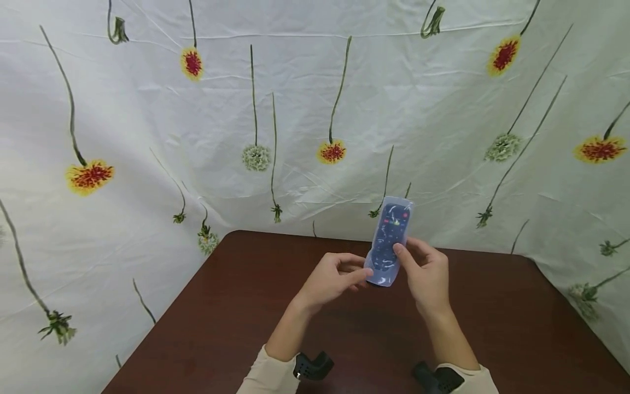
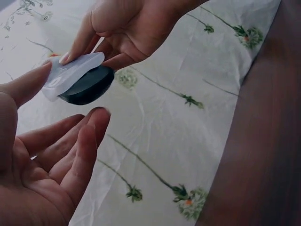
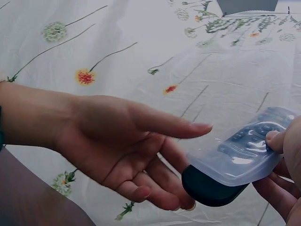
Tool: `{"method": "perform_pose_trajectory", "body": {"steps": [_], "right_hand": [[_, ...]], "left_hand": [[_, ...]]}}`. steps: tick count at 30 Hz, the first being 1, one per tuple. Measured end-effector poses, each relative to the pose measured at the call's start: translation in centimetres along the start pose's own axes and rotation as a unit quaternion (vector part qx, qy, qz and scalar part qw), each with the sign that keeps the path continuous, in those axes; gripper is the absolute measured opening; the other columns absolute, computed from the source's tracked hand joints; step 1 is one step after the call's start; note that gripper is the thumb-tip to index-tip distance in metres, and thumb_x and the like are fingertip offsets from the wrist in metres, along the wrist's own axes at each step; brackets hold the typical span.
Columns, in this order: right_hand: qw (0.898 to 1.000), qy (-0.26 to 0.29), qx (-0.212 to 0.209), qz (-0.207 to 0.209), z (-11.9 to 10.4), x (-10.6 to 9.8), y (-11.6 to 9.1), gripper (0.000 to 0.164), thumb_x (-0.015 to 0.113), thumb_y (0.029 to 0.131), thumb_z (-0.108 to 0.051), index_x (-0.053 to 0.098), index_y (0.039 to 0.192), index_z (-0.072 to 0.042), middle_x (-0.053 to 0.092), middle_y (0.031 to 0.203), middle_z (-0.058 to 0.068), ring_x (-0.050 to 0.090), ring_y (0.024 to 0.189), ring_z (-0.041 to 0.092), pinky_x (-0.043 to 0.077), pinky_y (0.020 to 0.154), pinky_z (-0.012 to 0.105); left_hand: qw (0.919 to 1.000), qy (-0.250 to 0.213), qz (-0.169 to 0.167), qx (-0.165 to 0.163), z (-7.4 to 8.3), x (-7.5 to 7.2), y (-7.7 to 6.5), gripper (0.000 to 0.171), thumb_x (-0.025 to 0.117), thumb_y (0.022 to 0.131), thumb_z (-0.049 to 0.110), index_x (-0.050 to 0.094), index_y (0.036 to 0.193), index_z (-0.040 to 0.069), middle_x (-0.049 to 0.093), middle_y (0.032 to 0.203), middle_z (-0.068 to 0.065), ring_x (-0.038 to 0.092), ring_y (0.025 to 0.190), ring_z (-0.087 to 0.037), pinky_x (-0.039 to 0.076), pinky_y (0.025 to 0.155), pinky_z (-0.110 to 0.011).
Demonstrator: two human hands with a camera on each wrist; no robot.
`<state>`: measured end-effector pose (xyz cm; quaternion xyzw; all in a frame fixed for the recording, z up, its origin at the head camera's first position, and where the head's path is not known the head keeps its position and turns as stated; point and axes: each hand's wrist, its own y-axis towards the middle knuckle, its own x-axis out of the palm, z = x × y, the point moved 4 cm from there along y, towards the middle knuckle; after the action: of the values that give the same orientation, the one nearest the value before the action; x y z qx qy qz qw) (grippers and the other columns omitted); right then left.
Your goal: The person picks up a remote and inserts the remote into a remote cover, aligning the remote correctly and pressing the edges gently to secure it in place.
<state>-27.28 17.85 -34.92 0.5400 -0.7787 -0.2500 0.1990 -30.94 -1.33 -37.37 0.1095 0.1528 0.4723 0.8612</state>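
Observation:
A dark remote control sits in a translucent plastic cover, held upright above the table. Its dark bottom end sticks out of the cover's loose lower edge. My right hand grips the remote through the cover, thumb on the button face and fingers behind. At the cover's lower left corner is my left hand, its thumb at the cover's edge. In the left wrist view, the other fingers of the left hand spread loosely below the remote, apart from it.
A dark reddish-brown table lies under both hands. Behind and beside it hangs a white cloth printed with flowers. Each wrist wears a black band with a camera, the left band and the right band.

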Motion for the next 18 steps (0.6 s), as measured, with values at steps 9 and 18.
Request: {"method": "perform_pose_trajectory", "body": {"steps": [9, 18], "right_hand": [[0.999, 0.016, 0.013, 0.029, -0.4, -0.9, 0.5, 0.018, 0.072, 0.096, 0.001, 0.073, 0.108, 0.014, 0.075, 0.091, -0.002, 0.068, 0.082, 0.014, 0.057, 0.073, 0.021], [0.999, 0.023, 0.03, 0.017, -0.3, -0.7, 0.4, 0.019, 0.07, 0.097, 0.001, 0.072, 0.11, 0.014, 0.075, 0.093, -0.001, 0.067, 0.084, 0.014, 0.056, 0.073, 0.022]], "left_hand": [[0.9975, -0.067, -0.021, 0.002, -0.5, 1.8, 0.5, 0.024, 0.074, 0.093, -0.003, 0.07, 0.114, -0.013, 0.076, 0.093, -0.019, 0.075, 0.08, -0.024, 0.062, 0.072, -0.044], [0.9948, -0.1, -0.003, 0.02, -0.4, 2.3, 0.4, 0.024, 0.072, 0.091, -0.01, 0.068, 0.113, -0.018, 0.074, 0.096, -0.026, 0.075, 0.078, -0.019, 0.062, 0.073, -0.036]]}}
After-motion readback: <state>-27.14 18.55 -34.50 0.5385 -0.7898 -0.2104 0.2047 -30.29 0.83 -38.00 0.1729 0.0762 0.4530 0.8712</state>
